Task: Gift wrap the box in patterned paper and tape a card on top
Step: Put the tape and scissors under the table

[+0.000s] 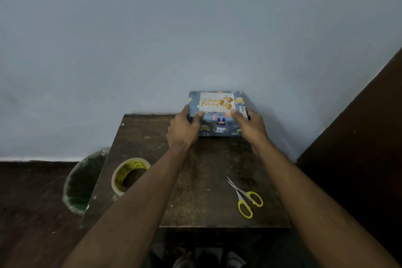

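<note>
A: Going left to right, what's there?

B: A green bin (83, 180) on the floor beside the table (195, 180), then a roll of tape (129, 175) near the table's left edge. Further right, the box (217, 115) sits at the far edge against the wall, and yellow-handled scissors (244, 197) lie nearer, on the right.

A: How far along does the wrapping look?

B: Nearly finished, I'd say. The box is covered in blue patterned paper, and a "Happy Birthday" card (216, 102) lies flat on its top. I can't make out any tape on the card, so whether it's fixed I cannot tell. With the tape and scissors set aside, little seems left beyond a last press or check.

A: And the hands?

B: The left hand (185, 129) grips the box's left side, fingers curled round the edge, thumb on top touching the card's near-left corner. The right hand (248, 125) holds the right side likewise, thumb by the card's near-right corner.
</note>
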